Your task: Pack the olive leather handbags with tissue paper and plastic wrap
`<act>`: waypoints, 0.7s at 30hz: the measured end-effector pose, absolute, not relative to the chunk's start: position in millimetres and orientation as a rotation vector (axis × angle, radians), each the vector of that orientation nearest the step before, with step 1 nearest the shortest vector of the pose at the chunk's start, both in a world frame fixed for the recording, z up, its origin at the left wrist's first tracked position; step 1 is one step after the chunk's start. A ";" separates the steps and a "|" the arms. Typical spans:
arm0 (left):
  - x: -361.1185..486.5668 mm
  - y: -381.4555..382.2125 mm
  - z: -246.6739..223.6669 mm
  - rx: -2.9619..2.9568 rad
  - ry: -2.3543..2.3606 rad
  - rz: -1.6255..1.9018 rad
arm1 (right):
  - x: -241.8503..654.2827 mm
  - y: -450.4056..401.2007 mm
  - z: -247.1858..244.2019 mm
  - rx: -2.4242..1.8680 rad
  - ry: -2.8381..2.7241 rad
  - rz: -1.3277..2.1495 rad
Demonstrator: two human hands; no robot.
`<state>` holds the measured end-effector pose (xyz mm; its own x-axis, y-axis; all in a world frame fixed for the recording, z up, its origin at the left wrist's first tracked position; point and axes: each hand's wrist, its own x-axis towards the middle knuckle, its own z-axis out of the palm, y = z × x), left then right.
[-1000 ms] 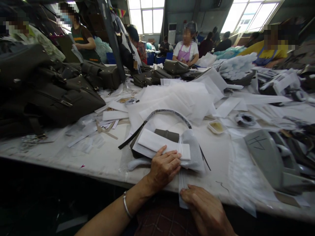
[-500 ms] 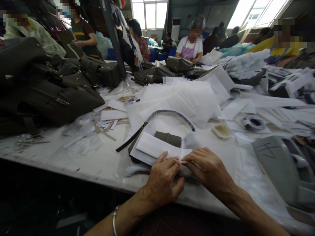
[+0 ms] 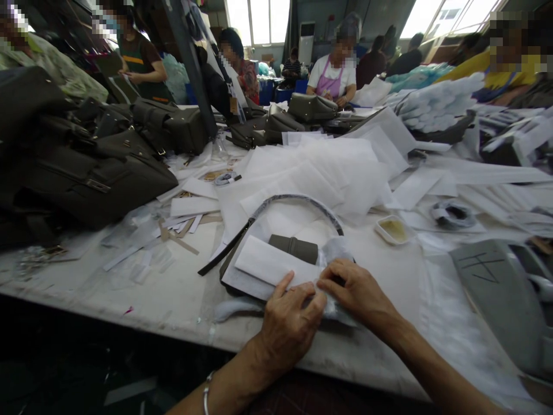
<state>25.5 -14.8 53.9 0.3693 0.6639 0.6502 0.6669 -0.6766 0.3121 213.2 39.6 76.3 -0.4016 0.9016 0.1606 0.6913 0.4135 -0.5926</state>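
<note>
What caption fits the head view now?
Two bare hands work at a white strip on a dark bag with an arched handle.

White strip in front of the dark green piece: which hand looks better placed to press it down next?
Probably the left hand: its fingers rest at the near edge of the white strip. The right hand is close too, but its fingers are bunched by the strip's right end.

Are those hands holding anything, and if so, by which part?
The left hand holds down the white strip near its right end. The fingertips of the right hand meet beside that end; exactly what they pinch cannot be told.
</note>
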 end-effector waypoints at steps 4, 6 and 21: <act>15.8 -16.4 53.3 -2.689 -1.036 -1.123 | 212.2 38.7 75.8 -1.388 -2.163 0.648; 14.9 -16.8 51.7 -2.716 -1.013 -1.077 | 211.2 37.1 74.6 -1.423 -2.144 0.639; 26.4 -20.3 50.3 -2.666 -1.164 -1.042 | 209.9 53.3 99.7 -1.701 -2.171 0.470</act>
<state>26.4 -20.3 50.3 0.4892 0.6322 0.6008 0.6667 -0.7152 0.2097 209.9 53.3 99.7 -0.2241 0.9725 0.0635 0.8592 0.2279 -0.4581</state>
